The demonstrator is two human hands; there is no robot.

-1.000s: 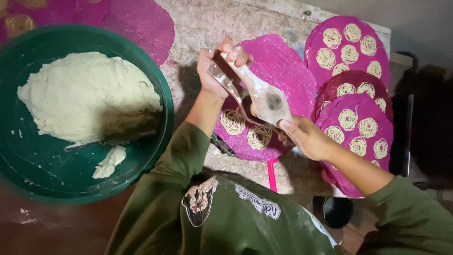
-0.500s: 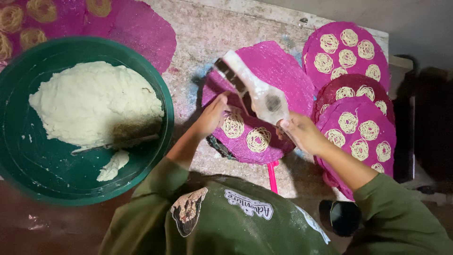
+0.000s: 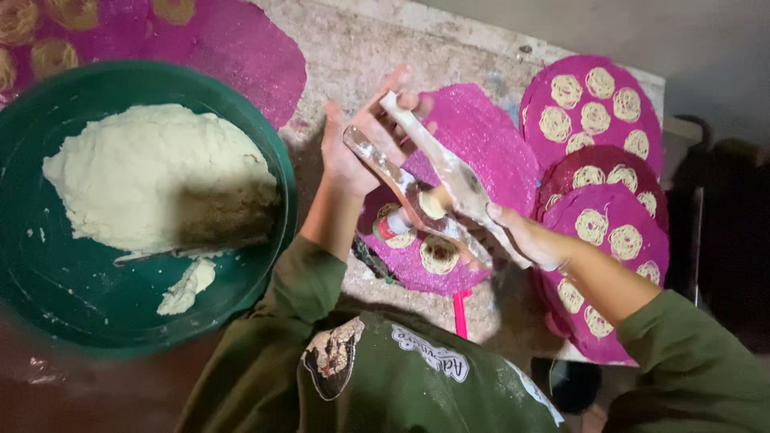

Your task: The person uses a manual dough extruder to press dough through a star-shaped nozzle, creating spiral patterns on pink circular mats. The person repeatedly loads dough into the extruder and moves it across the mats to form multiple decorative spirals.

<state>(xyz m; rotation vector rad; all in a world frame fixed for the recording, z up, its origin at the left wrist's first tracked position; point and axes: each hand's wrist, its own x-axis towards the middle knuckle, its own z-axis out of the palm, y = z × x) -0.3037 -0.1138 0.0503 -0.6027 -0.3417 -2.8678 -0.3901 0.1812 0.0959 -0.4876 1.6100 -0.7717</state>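
Fingers of both hands clamp the wooden press [image 3: 437,200], long axis slanting from upper left to lower right.

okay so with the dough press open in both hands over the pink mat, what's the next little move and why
Probably squeeze the two handles together. The left hand and right hand hold the wooden press spread open above the pink mat, which has room beyond its two dough coils.
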